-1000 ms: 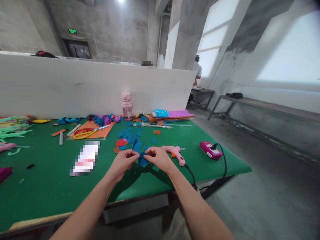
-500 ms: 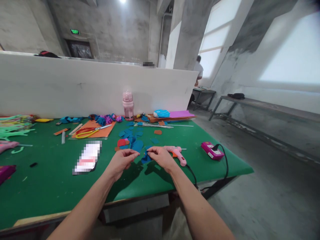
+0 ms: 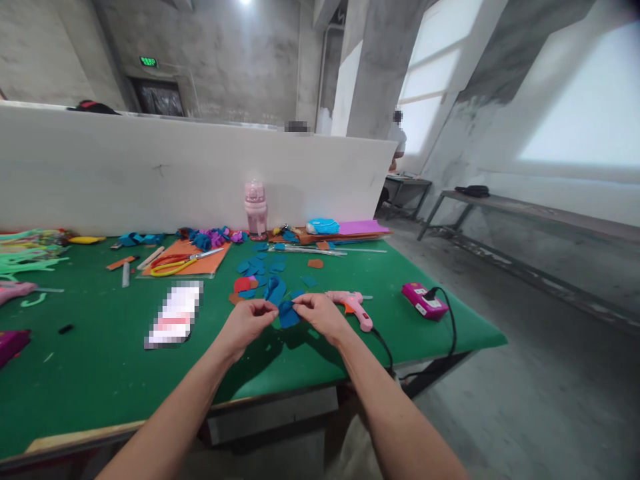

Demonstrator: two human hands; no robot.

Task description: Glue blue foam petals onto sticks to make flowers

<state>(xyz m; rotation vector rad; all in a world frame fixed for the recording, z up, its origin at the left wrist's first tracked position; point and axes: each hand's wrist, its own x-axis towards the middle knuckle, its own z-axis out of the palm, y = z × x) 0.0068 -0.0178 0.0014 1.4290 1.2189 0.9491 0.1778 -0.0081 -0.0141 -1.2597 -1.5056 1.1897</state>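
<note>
A small dark-blue felt-like piece (image 3: 289, 315) hangs between my hands just above the table. My right hand (image 3: 324, 319) pinches its upper right edge between thumb and fingers. At its left edge, the closed fingertips of my left hand (image 3: 249, 323) meet the piece. Right behind it lies a curled blue piece (image 3: 275, 289), with several flat blue cut-outs (image 3: 254, 267) beyond. A red piece (image 3: 243, 285) sits left of these. Beside my right hand a pink glue gun (image 3: 354, 305) rests on its side, its cord running off the front edge.
On the green table (image 3: 115, 380) lie a phone (image 3: 175, 313), red-and-yellow scissors (image 3: 175, 265) and a magenta power box (image 3: 424, 301) with a plugged cord. A pink bottle (image 3: 257, 210) stands by the white partition (image 3: 190, 173). A person (image 3: 397, 140) stands far back right.
The blue piece has turned flatter toward me and moved slightly left. My left fingertips have come up to its edge, where a gap was before.
</note>
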